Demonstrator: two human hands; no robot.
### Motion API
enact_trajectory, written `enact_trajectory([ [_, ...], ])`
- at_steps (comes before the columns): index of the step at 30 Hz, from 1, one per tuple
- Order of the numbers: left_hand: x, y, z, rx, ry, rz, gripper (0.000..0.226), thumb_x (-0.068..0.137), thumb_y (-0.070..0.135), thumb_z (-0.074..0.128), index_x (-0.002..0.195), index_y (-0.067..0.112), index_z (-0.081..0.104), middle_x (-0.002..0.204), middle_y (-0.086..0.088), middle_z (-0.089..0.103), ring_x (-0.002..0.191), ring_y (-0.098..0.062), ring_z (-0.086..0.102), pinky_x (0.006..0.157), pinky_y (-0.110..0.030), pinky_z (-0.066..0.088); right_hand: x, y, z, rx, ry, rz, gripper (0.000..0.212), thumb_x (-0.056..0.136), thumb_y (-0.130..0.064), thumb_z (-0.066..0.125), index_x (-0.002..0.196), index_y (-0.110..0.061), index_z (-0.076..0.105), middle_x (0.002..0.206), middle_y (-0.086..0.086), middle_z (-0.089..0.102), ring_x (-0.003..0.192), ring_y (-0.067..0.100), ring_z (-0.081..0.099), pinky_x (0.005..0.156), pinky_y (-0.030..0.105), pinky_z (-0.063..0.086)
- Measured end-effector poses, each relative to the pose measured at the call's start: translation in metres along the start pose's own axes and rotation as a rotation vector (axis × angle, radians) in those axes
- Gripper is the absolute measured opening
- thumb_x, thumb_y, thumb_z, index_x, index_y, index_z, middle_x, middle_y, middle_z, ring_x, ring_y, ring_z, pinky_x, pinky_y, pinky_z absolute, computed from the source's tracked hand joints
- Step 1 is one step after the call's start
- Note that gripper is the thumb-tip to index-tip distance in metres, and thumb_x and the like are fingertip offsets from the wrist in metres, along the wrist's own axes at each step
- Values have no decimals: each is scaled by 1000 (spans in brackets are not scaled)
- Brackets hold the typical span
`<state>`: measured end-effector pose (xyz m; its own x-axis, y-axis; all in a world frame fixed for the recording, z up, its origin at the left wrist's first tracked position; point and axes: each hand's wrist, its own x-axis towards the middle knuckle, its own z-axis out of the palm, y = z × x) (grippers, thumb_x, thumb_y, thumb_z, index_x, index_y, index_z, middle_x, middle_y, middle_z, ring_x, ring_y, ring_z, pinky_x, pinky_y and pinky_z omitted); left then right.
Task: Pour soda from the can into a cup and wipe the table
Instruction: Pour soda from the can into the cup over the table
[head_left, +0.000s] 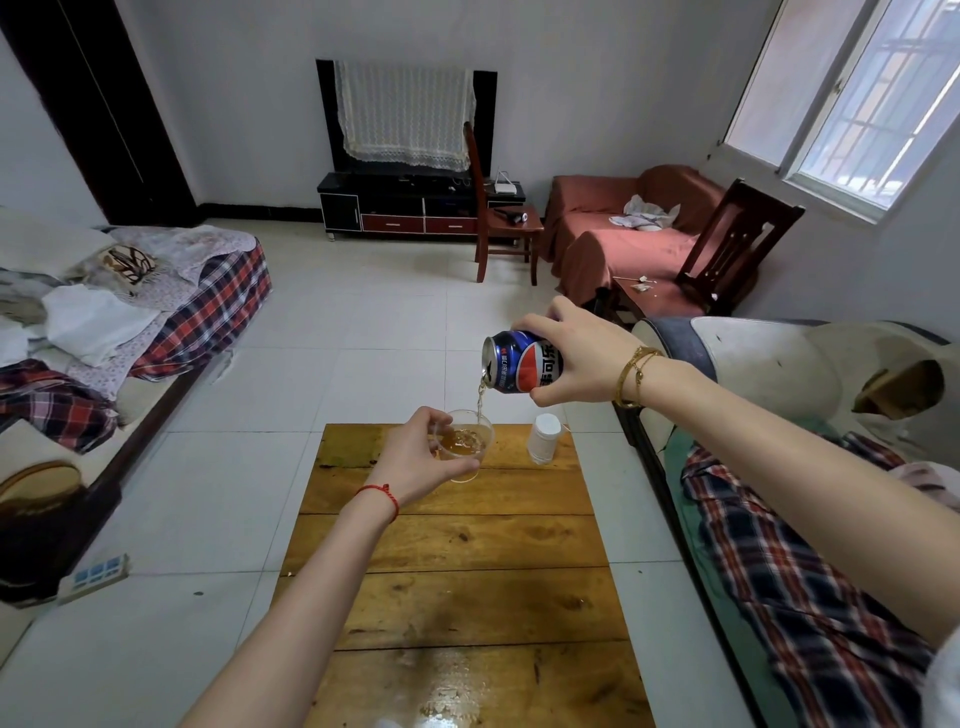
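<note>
My right hand (576, 358) grips a blue soda can (522, 362), tipped on its side with the mouth pointing left. A thin stream of soda falls from it into a clear plastic cup (467, 441). My left hand (415, 457) holds that cup from the left, just above the far end of the wooden table (467, 551). Brown soda partly fills the cup. A wet patch (447, 686) shines on the table's near end.
A white plastic bottle (543, 439) stands at the table's far right corner. A sofa with plaid cloth (810, 571) runs along the right, another covered sofa (156, 312) along the left. White tiled floor lies beyond the table.
</note>
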<state>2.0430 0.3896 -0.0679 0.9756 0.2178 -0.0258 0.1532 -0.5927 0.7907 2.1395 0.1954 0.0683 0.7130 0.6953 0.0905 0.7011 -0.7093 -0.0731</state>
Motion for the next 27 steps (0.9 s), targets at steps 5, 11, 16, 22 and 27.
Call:
enact_trajectory([
  [5,-2,-3,0,-5,10,0,70,71,36,84,129,14,49,133,-5,58,117,-22,59,88,-25,51,-1,1,7,15,-11,4,74,65,-44,74,130,-30,42,107,1,40,89,18,53,70,28,53],
  [11,-7,-7,2,-33,30,-8,71,69,37,85,126,15,51,129,-3,60,110,-19,60,86,-24,52,-4,0,33,124,-32,36,75,64,-45,74,130,-30,42,107,1,42,89,19,55,74,32,56],
  [16,-10,-12,3,-92,74,-19,71,67,33,87,126,13,52,126,-3,61,111,-20,61,91,-27,53,-6,1,66,378,9,116,73,67,-39,77,131,-27,43,107,2,44,95,19,56,68,14,45],
  [22,-10,-19,6,-120,114,-14,71,68,30,87,127,12,52,125,-3,61,109,-17,60,89,-23,50,-11,6,99,615,133,229,72,66,-45,77,129,-25,48,116,1,56,103,15,57,83,21,47],
  [27,-10,-37,15,-136,120,-28,71,68,30,87,127,14,52,127,-4,61,110,-14,59,91,-24,50,-23,10,134,821,195,322,71,68,-41,78,129,-23,47,115,-9,57,109,12,55,91,27,48],
])
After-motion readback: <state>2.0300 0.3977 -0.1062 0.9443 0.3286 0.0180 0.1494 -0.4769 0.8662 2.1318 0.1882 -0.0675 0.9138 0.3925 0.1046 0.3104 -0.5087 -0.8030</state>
